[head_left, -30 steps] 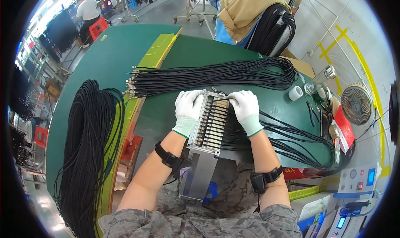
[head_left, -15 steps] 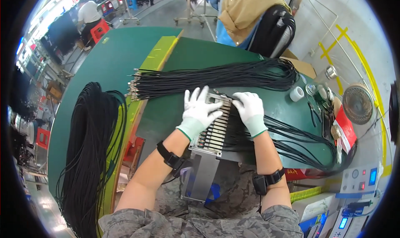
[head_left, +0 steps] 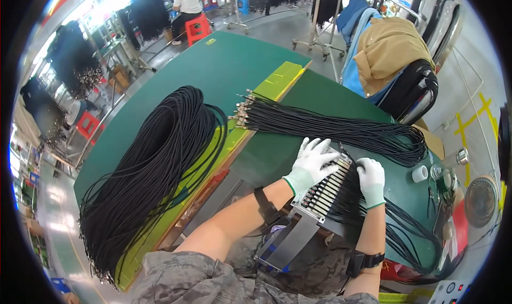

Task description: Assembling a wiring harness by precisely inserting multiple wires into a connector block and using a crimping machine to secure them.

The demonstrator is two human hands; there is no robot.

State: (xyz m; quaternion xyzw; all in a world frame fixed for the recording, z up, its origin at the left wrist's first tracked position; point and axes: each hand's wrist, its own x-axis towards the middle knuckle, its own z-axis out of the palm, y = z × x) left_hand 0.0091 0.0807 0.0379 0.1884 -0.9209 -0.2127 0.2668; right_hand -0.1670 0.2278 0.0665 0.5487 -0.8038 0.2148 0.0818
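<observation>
A metal clamping fixture (head_left: pixel 308 221) with a row of pale slots stands at the table's near edge, in front of me. Black cables run out of its right side. My left hand (head_left: pixel 313 164), in a white glove, rests over the fixture's far end with its fingers spread and its thumb across the slots. On the fixture's right, my right hand (head_left: pixel 372 179), gloved too, is closed with bent fingers at a black cable (head_left: pixel 349 157) by the last slots. Its fingertips are partly hidden. Beneath that hand, more cables (head_left: pixel 401 225) loop away to the right.
Behind the fixture lies a long bundle of black cables (head_left: pixel 330 124) with metal ends. A larger coil (head_left: pixel 154 144) covers the left, beside a yellow-green strip (head_left: pixel 282 81). White tape (head_left: pixel 420 173), pliers (head_left: pixel 431 200) and a small fan (head_left: pixel 480 200) are at the right. Coats hang on a chair (head_left: pixel 392 51) behind.
The view has turned left, so the table and both hands appear farther right and lower. Both hands stay at the fixture's far end, with little change in their pose.
</observation>
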